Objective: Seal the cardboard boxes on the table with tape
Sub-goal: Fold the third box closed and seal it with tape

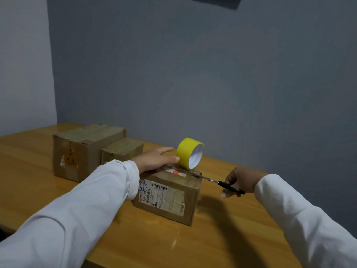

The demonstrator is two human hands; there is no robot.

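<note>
Labelled box (170,198) w/ tape roll (190,153) atop

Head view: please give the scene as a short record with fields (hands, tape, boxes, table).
left hand: open, rests flat on the near box, thumb beside the tape roll
right hand: grips scissors, blades at the box's top right edge
tape roll: yellow, standing on edge on the near box
other boxes: two, behind on the left
table: wooden
</note>
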